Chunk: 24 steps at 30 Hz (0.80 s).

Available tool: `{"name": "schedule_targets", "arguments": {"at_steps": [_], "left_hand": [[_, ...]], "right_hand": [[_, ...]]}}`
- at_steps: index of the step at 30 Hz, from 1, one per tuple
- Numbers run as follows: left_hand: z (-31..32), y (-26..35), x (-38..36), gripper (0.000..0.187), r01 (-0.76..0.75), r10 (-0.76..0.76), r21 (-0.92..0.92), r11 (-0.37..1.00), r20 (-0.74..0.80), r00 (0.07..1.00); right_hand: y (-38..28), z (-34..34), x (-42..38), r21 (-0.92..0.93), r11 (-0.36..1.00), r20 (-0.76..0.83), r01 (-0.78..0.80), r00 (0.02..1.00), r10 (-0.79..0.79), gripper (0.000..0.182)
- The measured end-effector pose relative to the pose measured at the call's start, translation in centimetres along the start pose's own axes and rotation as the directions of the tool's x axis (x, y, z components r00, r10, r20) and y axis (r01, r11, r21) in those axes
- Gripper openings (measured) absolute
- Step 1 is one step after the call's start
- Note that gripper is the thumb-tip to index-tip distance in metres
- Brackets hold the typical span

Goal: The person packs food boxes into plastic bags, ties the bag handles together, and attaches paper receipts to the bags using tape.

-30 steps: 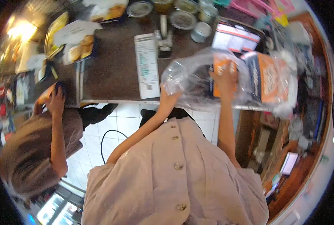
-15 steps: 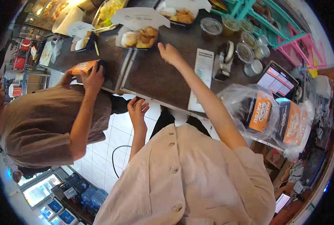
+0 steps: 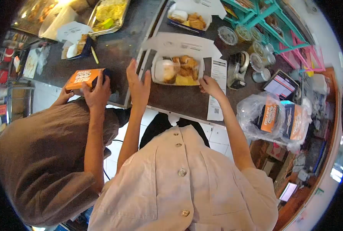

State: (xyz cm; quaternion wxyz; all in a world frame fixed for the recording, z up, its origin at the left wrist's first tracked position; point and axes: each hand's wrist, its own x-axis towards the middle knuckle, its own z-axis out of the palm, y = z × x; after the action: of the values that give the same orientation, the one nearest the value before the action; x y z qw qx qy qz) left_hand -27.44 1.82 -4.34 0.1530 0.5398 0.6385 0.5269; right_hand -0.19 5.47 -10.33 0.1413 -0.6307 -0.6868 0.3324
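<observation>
An open paper food box [image 3: 185, 43] lies on the dark counter in front of me, its white lid folded back. Inside are a mound of white rice [image 3: 164, 70], browned fried pieces [image 3: 186, 65] and something yellow [image 3: 185, 80]. The fingers of my right hand [image 3: 211, 87] pinch the box at its near right corner. To the left of the box, my left hand [image 3: 139, 86] is raised with thumb and fingers apart, holding nothing. Beside the box, partly behind my right hand, is a long printed receipt [image 3: 217, 71].
At my left, a co-worker's hands [image 3: 96, 90] hold a closed orange box [image 3: 83, 78]. Two more open food boxes [image 3: 196, 7] [image 3: 79, 56] stand farther back. Lidded cups [image 3: 227, 35], a tape dispenser [image 3: 237, 71], a tablet [image 3: 281, 87] and bagged boxes [image 3: 269, 115] are at the right.
The open box has come nearer and to the right, with my right hand now at its corner. My left hand has risen from below the counter edge to beside the box.
</observation>
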Motion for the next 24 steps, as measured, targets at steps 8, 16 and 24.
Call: {"name": "schedule_targets", "arguments": {"at_steps": [8, 16, 24], "left_hand": [[6.0, -0.2, 2.6, 0.032, -0.231, 0.174, 0.252, 0.94, 0.229, 0.958], [5.9, -1.6, -7.1, 0.023, 0.12, -0.117, -0.018, 0.993, 0.112, 0.987], [5.4, -0.6, -5.2, 0.032, 0.195, -0.193, 0.014, 0.981, 0.22, 0.956]], "right_hand": [[-3.0, -4.3, 1.6, -0.156, 0.972, -0.556, 0.175, 0.798, -0.233, 0.04], [-1.9, 5.0, -6.1, 0.409, 0.909, -0.607, 0.077, 0.767, 0.209, 0.028], [2.1, 3.2, -3.6, 0.205, 0.965, -0.508, 0.166, 0.86, -0.04, 0.041]]}}
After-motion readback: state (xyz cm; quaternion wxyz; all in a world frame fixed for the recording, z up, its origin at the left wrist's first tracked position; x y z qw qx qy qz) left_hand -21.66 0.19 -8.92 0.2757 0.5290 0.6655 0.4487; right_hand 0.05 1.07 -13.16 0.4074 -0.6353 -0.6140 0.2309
